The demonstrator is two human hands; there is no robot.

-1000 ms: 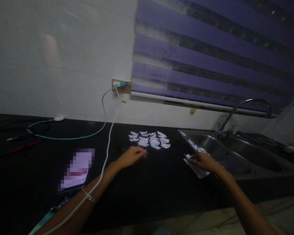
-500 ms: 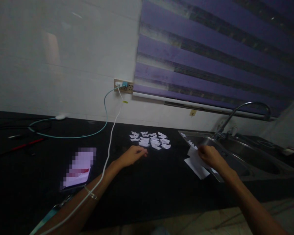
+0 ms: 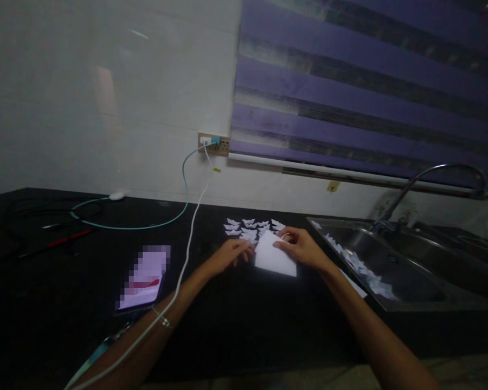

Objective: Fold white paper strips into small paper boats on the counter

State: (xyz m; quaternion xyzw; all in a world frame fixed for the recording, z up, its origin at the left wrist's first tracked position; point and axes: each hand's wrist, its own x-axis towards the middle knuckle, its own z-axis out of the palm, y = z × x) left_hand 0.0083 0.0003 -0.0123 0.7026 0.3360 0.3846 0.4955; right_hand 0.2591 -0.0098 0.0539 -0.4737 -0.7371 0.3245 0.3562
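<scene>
My right hand [image 3: 303, 248] pinches a white sheet of paper [image 3: 275, 260] by its upper right corner, above the dark counter. Close to the sheet's left edge is my left hand [image 3: 232, 255], its fingers loosely apart and holding nothing. Small folded paper boats [image 3: 232, 227] sit in rows just beyond both hands, some hidden behind the sheet. Partly covered by my right forearm, more white paper [image 3: 354, 284] lies beside the sink.
Many small white paper pieces [image 3: 361, 265] line the left side of the metal sink [image 3: 421, 303], under a curved faucet [image 3: 431, 169]. A phone [image 3: 144, 279] lies at left. The white cable [image 3: 192, 227] runs from the wall socket [image 3: 213, 143] across my left forearm.
My right hand has moved left from the paper by the sink, bringing a sheet in front of the boats. My left hand stays near the boats. The view has shifted slightly left.
</scene>
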